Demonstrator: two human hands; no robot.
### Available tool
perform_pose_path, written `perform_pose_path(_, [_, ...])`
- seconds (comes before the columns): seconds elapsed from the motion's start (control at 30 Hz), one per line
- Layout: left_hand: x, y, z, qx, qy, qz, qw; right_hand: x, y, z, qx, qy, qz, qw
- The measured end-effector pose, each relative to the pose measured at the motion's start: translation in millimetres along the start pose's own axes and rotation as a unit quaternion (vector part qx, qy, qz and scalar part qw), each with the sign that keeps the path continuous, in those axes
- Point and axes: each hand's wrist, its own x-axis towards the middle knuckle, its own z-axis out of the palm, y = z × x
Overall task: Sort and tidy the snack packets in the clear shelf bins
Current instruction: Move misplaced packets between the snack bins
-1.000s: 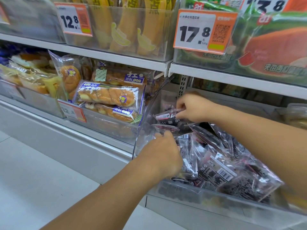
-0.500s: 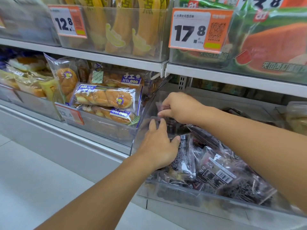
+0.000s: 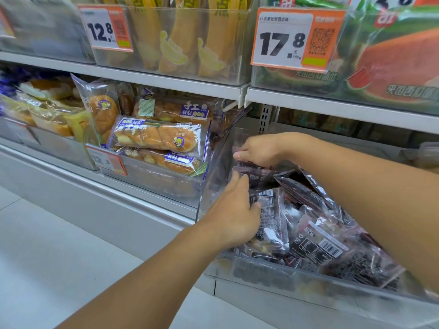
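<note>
Both arms reach from the lower edges of the frame into a clear bin (image 3: 273, 279) at the lower right. The left hand (image 3: 234, 217) lies in the middle of the frame with its back up. Its fingers are straight and close together and rest on the dark packets (image 3: 316, 243) piled in that bin. The right hand (image 3: 257, 150) is just above it, at the back left corner of the bin. Its fingers curl down and pinch the top of one dark packet (image 3: 255, 173).

The right arm covers much of the pile. The fingertips of both hands are hard to see, and the print on the packets is too small to read.

To the left is a bin of bread rolls (image 3: 158, 137) in clear bags. On the shelf above stand yellow banana bags (image 3: 175, 36) and green melon bags (image 3: 392, 65) in bins. Orange price tags read 12.8 (image 3: 105, 28) and 17.8 (image 3: 294, 40). The floor (image 3: 47, 257) fills the lower left.
</note>
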Motion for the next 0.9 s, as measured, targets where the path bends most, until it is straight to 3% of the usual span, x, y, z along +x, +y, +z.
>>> perform_pose_path(0.13, [4.9, 1.1, 2.0, -0.012, 0.003, 0.010, 1.000, -13.3, 3.0, 2.7, 0.026, 0.016, -0.024, 0.999])
perform_pose_path(0.23, [9.1, 5.2, 1.7, -0.031, 0.020, 0.015, 0.999, -27.6, 7.7, -4.3, 0.113, 0.094, -0.048, 0.988])
perform_pose_path(0.3, [10.7, 7.4, -1.1, -0.036, 0.028, 0.012, 0.999, -37.4, 11.3, -9.1, 0.190, 0.100, -0.054, 0.975])
perform_pose_path(0.47, [3.1, 11.0, -6.7, 0.030, -0.006, -0.061, 0.998, -29.4, 9.9, 13.4, -0.041, 0.124, -0.048, 0.990])
perform_pose_path(0.6, [-14.0, 8.1, -2.5, 0.050, -0.088, -0.080, 0.992, -21.8, 12.7, 25.8, 0.031, 0.204, 0.010, 0.978])
perform_pose_path(0.73, [-22.3, 11.4, -8.3, 0.081, -0.073, -0.062, 0.992, -34.1, 11.0, 26.7, -0.041, 0.319, 0.094, 0.942])
perform_pose_path(0.83, [-22.4, 20.7, -14.2, 0.137, -0.002, -0.029, 0.990, -44.8, 13.0, 20.4, 0.021, 0.289, 0.095, 0.952])
perform_pose_path(0.9, [-19.4, 26.4, -17.2, 0.180, 0.023, -0.012, 0.983, -47.1, 12.6, 13.7, 0.026, 0.239, 0.039, 0.970])
